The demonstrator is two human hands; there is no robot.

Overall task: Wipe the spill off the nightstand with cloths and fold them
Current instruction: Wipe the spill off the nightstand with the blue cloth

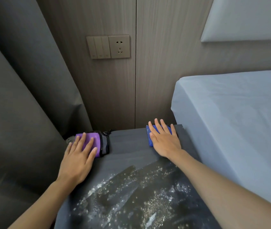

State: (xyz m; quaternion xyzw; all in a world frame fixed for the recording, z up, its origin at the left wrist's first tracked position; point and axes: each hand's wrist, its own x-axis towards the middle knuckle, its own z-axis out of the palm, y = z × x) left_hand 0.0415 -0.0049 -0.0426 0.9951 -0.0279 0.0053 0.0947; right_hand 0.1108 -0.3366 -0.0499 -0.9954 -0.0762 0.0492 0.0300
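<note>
While the spill is lying across the near half of the dark nightstand, glinting in wet streaks and beads and reaching almost to the near edge, both forearms are stretching over it toward the far corners. At the far left, the left hand is resting flat on a folded purple cloth, fingers spread and lying along its top, not clamped on it. A grey piece with black trim is showing at that cloth's right side; whether it is a second cloth or part of the first is hard to tell. At the far right, the right hand is pressing palm-down, fingers apart, on a folded blue cloth that is mostly hidden beneath it. Both cloths are sitting dry-side, well apart from the puddle, so the hands are probably settling on them to draw them toward the water. Beyond, a bed is standing to the right, a curtain is hanging left, and a wall socket is sitting on the far panel.
</note>
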